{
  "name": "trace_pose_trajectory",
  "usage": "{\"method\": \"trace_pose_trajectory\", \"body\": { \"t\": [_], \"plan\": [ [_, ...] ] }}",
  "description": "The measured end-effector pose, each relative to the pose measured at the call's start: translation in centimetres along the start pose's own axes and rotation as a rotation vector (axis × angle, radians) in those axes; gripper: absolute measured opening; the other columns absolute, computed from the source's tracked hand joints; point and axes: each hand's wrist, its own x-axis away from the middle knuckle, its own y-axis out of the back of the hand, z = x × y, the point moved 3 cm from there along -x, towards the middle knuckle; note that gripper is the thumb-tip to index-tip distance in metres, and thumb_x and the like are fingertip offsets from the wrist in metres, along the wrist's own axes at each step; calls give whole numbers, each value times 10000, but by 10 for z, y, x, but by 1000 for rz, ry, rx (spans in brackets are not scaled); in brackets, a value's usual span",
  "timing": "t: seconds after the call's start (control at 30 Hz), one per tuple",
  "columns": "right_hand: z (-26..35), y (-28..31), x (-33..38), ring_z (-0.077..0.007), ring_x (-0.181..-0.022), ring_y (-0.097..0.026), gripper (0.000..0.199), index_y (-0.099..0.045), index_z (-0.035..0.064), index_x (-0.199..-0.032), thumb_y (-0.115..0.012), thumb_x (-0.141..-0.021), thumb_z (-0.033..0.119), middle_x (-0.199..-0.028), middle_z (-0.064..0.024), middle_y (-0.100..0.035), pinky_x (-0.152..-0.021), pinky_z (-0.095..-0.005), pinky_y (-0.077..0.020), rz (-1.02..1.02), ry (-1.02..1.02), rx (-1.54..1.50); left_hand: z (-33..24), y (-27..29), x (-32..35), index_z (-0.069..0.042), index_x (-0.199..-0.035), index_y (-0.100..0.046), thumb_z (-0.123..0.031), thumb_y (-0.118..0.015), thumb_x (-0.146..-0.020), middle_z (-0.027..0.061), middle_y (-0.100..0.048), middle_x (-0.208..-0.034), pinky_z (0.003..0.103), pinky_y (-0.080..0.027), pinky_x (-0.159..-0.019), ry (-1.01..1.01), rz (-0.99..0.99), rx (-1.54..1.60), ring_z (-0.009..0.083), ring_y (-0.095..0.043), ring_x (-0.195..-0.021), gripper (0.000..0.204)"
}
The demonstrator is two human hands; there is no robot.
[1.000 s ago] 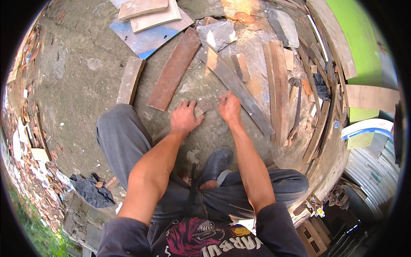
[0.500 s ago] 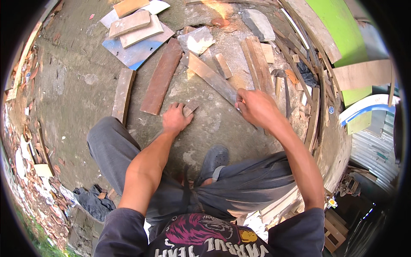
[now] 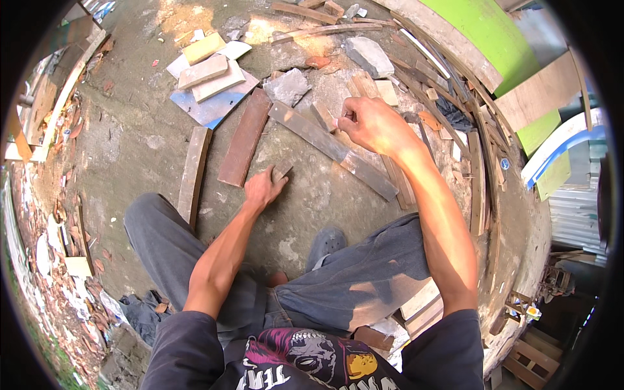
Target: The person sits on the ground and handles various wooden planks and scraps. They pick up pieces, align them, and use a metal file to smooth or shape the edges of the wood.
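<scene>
"What lies nearest the person?"

"A dark shoe [image 3: 327, 243], on the person's side of the grey plank [image 3: 335, 153]. Next is the left hand [image 3: 262, 188], left of that plank, its grip closed around a short wood strip [image 3: 282, 171]. One end of the strip pokes out past the fingers, toward the plank."

"How is that strip best held?"

"Probably flat to the ground, with the weight coming through the palm and the fingertips kept back from the bare end. The hand covers much of the strip, so how evenly it lies cannot be told."

"And the right hand [image 3: 374, 123]?"

"It hangs raised on the right side of the grey plank, thumb and fingers curled together. Whether that grip pinches anything small cannot be told. A light pinch and a loose wrist would likely give the best control there."

"What could get in its way?"

"A small wood block [image 3: 322, 117], just beyond the grey plank and close to those fingertips; contact between them is unclear. The reddish-brown board [image 3: 245, 138] lies left of the plank, well clear of the right hand. Farther off, past the plank's far end, sits a rough stone [image 3: 288, 87]."
</scene>
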Motion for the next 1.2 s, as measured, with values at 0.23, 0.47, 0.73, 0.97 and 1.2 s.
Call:
{"method": "trace_pose_trajectory", "body": {
  "t": [0.23,0.47,0.73,0.97,1.2],
  "plan": [
    [-23,-6,-10,-377,-887,-684,246,-698,-17,-977,-692,-916,221,-914,-234,-702,-792,-468,-509,-68,40,-27,-9,48,6,-20,-1345,-584,-492,-732,-818,290,-706,-1055,488,-531,-879,-77,-42,85,423,-683,-1027,723],
    [9,6,-8,-275,-849,-723,215,-723,0,-990,-736,-893,191,-908,-178,-741,-770,-397,-541,-129,91,-266,-53,133,27,29,-1307,-602,-372,-759,-741,293,-679,-1158,457,-514,-943,-99,86,232,408,-667,-1085,712],
    [49,-21,6,-97,-808,-666,218,-739,-12,-977,-791,-882,178,-885,-69,-746,-709,-271,-527,45,0,-1020,-88,223,96,25,-1257,-574,-315,-779,-783,212,-698,-982,391,-529,-788,-157,27,265,283,-693,-874,618],
    [82,-39,36,-114,-911,-672,231,-718,-42,-1017,-765,-920,162,-1151,-150,-728,-823,-278,-566,267,-58,-1409,-93,228,130,25,-1180,-561,-342,-834,-773,235,-687,-888,433,-529,-733,-245,-57,355,391,-699,-819,613],
    [71,-54,52,-152,-1005,-683,163,-743,-20,-983,-768,-908,122,-1179,-182,-717,-869,-299,-565,260,-54,-1473,-110,225,153,4,-1195,-551,-277,-867,-720,221,-702,-951,437,-548,-752,-244,-67,393,401,-713,-894,636]
  ]
}}
